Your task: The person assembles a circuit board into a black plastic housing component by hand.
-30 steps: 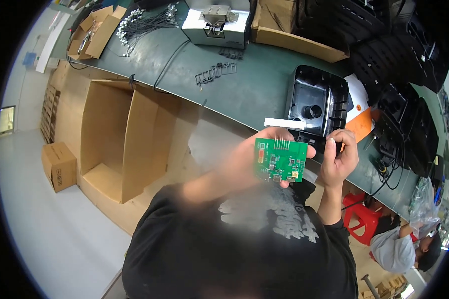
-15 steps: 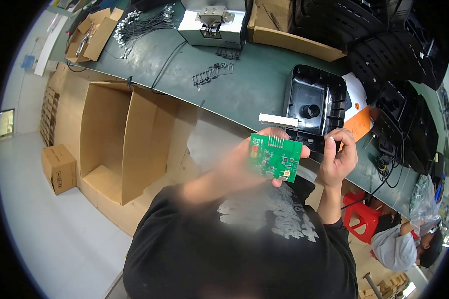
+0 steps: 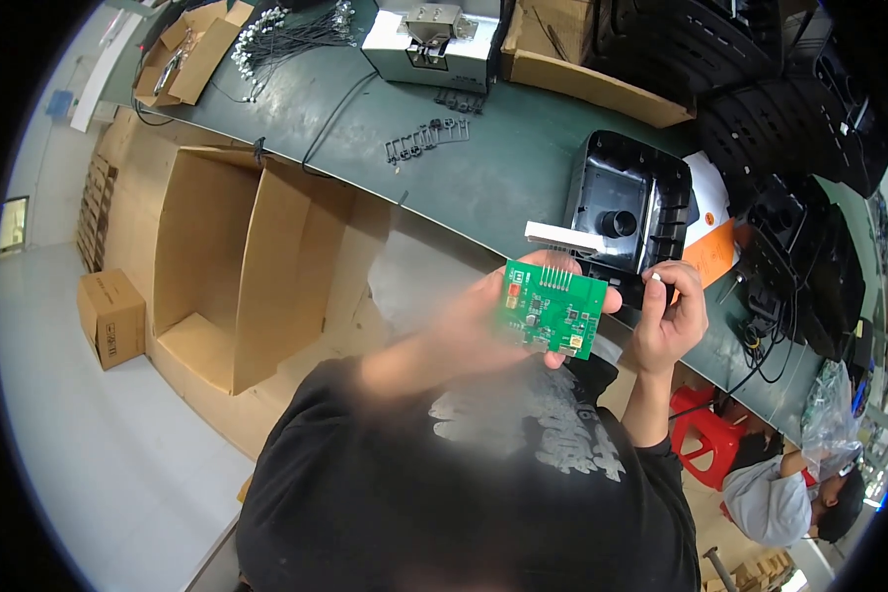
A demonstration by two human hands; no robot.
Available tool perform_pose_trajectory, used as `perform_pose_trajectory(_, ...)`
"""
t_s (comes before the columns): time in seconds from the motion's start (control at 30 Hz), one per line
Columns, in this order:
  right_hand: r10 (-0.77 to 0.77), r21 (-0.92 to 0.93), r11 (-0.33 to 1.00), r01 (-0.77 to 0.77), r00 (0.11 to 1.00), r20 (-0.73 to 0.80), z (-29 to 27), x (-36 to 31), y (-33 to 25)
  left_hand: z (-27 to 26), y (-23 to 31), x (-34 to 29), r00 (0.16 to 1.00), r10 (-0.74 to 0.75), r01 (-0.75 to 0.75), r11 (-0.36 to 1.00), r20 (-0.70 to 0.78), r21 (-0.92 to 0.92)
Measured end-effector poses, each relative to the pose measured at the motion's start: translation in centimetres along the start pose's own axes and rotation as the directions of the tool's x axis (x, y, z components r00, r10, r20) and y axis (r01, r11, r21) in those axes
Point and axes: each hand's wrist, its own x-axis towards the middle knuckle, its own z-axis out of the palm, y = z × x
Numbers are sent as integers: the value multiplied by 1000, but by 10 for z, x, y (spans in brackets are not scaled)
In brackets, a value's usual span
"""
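- Left hand (image 3: 485,308): its grip holds one green circuit board (image 3: 553,311), in the air by the worktop (image 3: 503,168)'s near edge.
- Right hand (image 3: 673,314): fingers curled, beside the board; whether it pinches the white speck at its thumb, I cannot tell.
- Done, apparently: one white strip (image 3: 564,237) joined to the board by pins.
- Not done: the board is outside the one open black case (image 3: 602,178), near that same edge.
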Motion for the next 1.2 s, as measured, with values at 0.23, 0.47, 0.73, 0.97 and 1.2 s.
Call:
perform_pose_trajectory(0.23,-21,-9,1000,21,1000,10,-1,-1,1,-2,0,-1,1000,-15,15,999,-1,-49)
perform_pose_trajectory(0.47,-40,-19,999,40,999,5,0,-1,2,-4,-1,1,1000,11,-11,1000,20,21)
perform_pose_trajectory(0.73,-40,-36,999,40,999,10,0,-1,1,-5,1,0,1000,16,-17,998,24,60)
perform_pose_trajectory(0.97,-63,-43,997,63,998,9,0,-1,1,-5,2,-1,1000,11,-11,996,4,93)
perform_pose_trajectory(1.2,-83,-36,996,83,997,1,0,-2,1,-2,2,-2,1000,-8,9,993,-12,115)
